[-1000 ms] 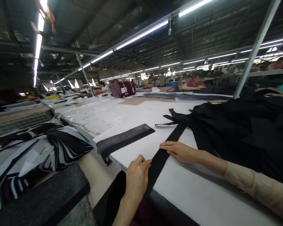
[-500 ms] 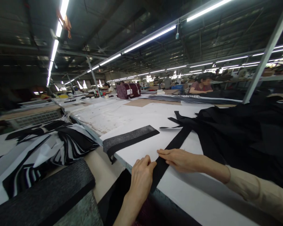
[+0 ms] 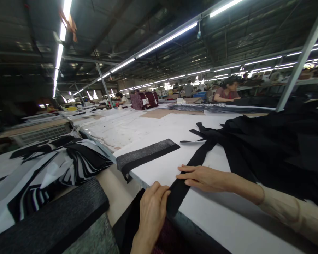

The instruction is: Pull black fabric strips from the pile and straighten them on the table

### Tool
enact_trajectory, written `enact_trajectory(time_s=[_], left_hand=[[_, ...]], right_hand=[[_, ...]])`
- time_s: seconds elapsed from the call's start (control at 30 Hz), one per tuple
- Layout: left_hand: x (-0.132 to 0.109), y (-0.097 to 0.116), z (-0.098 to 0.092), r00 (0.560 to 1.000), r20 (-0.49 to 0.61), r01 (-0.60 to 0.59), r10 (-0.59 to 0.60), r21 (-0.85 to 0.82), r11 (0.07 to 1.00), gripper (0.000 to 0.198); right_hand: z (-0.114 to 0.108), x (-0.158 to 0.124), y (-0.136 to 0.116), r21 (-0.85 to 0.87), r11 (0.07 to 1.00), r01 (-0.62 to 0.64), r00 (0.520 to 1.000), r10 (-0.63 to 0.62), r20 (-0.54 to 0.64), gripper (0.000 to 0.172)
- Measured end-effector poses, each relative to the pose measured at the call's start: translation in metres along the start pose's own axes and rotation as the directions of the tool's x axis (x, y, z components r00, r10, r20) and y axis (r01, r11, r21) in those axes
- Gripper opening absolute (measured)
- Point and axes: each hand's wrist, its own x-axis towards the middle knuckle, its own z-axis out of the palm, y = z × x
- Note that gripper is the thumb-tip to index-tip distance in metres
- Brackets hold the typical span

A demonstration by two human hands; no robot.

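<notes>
A black fabric strip [image 3: 180,192] runs diagonally over the white-covered table and bends down over its near edge. My left hand [image 3: 153,208] is at that edge, thumb and curled fingers pinched at the strip's left border; the fingertips are partly hidden. Further up, my right hand [image 3: 198,176] lies on the strip with its fingers stretched out. To the left of both hands, a grey-topped dark strip stack [image 3: 148,151] rests on the table, one end drooping over the edge.
Loose black fabric [image 3: 275,151] is heaped on the right. At left lie fanned black and white pieces [image 3: 79,158] and a thick dark grey stack [image 3: 55,211]. A maroon bundle [image 3: 144,101] and a co-worker [image 3: 225,92] are further back. A metal post [image 3: 299,63] stands right.
My left hand has shifted slightly left and down along the strip's edge, showing more of the strip at the table edge. The right hand stays nearly in place, fingers a little more spread.
</notes>
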Motion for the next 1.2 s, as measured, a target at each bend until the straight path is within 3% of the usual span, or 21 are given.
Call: enact_trajectory(time_s=[0.1, 0.23, 0.43, 0.53, 0.67, 0.73, 0.87, 1.0, 1.07, 1.2], left_hand=[[0.015, 0.009, 0.006, 0.998, 0.014, -0.063, 0.062, 0.117, 0.991, 0.021], [0.030, 0.014, 0.009, 0.996, 0.050, -0.085, 0.078, 0.154, 0.984, 0.023], [0.028, 0.012, 0.006, 0.991, 0.083, -0.116, 0.102, 0.187, 0.975, 0.024], [0.025, 0.009, 0.002, 0.989, 0.106, -0.118, 0.107, 0.111, 0.987, 0.022], [0.015, -0.002, -0.005, 0.998, 0.067, -0.012, 0.020, -0.124, 0.992, 0.015], [0.009, -0.006, -0.005, 0.999, 0.030, -0.009, 0.014, -0.149, 0.989, 0.015], [0.004, -0.008, -0.001, 0.988, -0.064, -0.141, 0.140, -0.014, 0.990, 0.022], [0.002, -0.008, -0.001, 0.968, -0.084, -0.227, 0.235, 0.095, 0.969, 0.027], [0.001, -0.011, -0.005, 0.974, -0.075, -0.215, 0.215, 0.007, 0.977, 0.026], [-0.004, -0.019, -0.016, 0.998, -0.060, -0.044, 0.024, -0.362, 0.931, 0.024]], right_hand=[[-0.002, -0.001, 0.012, -0.016, 0.999, -0.041, 0.999, 0.041, -0.006, 0.042], [-0.007, -0.002, 0.019, -0.037, 0.997, -0.064, 0.998, 0.065, 0.025, 0.044], [-0.005, 0.000, 0.007, -0.075, 0.996, -0.056, 0.994, 0.062, 0.087, 0.046], [-0.002, 0.001, 0.000, -0.104, 0.992, -0.064, 0.992, 0.075, 0.106, 0.046], [0.000, 0.001, -0.002, -0.073, 0.996, -0.048, 0.997, 0.053, 0.063, 0.042], [0.001, 0.002, -0.003, -0.059, 0.998, 0.006, 1.000, -0.006, -0.001, 0.040], [0.001, 0.004, -0.012, 0.020, 0.991, 0.129, 0.992, -0.129, 0.003, 0.043], [0.001, 0.005, -0.021, 0.038, 0.989, 0.140, 0.989, -0.142, 0.051, 0.045], [0.001, 0.005, -0.024, 0.028, 0.990, 0.138, 0.989, -0.140, 0.057, 0.044], [0.003, 0.004, -0.024, 0.039, 0.993, 0.111, 0.993, -0.113, 0.043, 0.042]])
